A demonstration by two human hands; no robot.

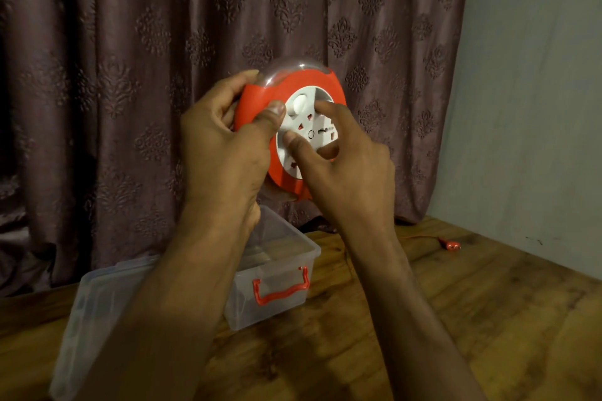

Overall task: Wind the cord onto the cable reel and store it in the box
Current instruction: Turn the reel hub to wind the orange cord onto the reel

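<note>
I hold a round red cable reel (260,98) with a clear handle on top and a white socket face up in front of the curtain. My left hand (221,146) grips its left rim, thumb on the front. My right hand (342,166) has its fingers and thumb pressed into the white socket face (312,127). A thin red cord (420,237) runs over the table to a red plug (452,246) at the right. Below the reel stands an open clear plastic box (286,257) with a red handle.
The box's clear lid (88,319) lies on the wooden table (488,319) to the box's left. A patterned brown curtain (130,75) hangs behind; a pale wall (537,107) borders the table at right.
</note>
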